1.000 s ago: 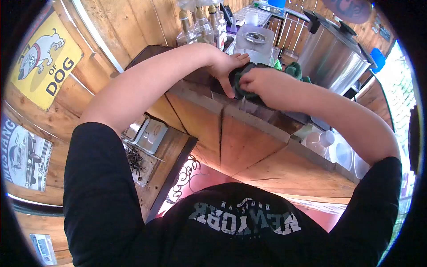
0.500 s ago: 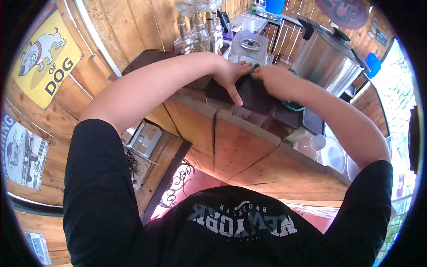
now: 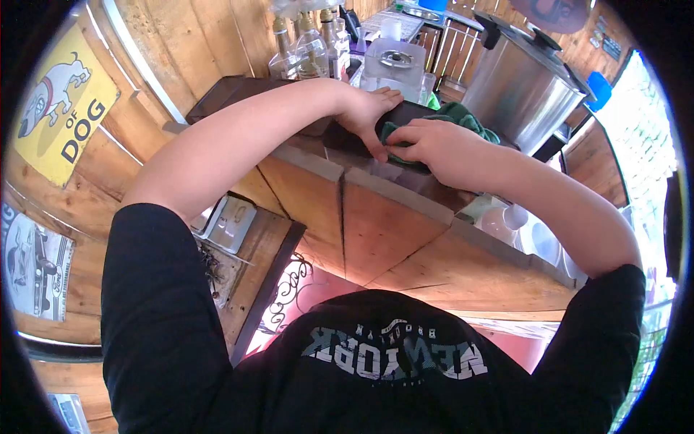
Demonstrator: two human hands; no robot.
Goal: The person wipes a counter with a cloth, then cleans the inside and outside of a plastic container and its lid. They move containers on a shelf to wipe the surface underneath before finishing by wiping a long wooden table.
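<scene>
- The left hand [image 3: 367,117] is spread wide, thumb toward the near side and fingers reaching to the far side, lying across a dark flat-topped object [image 3: 413,112]; whether it presses or grips there cannot be told.
- The right hand [image 3: 442,150], just right of the left hand, is closed with bent fingers on a green cloth [image 3: 463,116]. The cloth lies bunched over the right part of the dark object, partly hidden under the hand, with folds showing on the far side of it.
- Both sit on the counter [image 3: 300,160], whose thick grey edge runs along the near side above wooden panels.
- Just beyond the left hand stands a clear plastic container [image 3: 383,71] with a round metal piece showing in it.
- Left of that container, at the far side, glass bottles [image 3: 309,56] with gold-coloured tops stand in a group near the wooden wall [image 3: 213,36].
- To the far right, a large lidded steel pot [image 3: 510,90] stands upright beyond the cloth.
- At the near right, below the right forearm, are a whitish plastic bottle [image 3: 499,223] and clear round containers [image 3: 543,242].
- On the left, lower than the counter, a light-rimmed tray [image 3: 233,223] rests on a wooden shelf [image 3: 266,249].
- At far left, a yellow sign [image 3: 69,108] hangs above a grey-and-white car sign [image 3: 36,267].
</scene>
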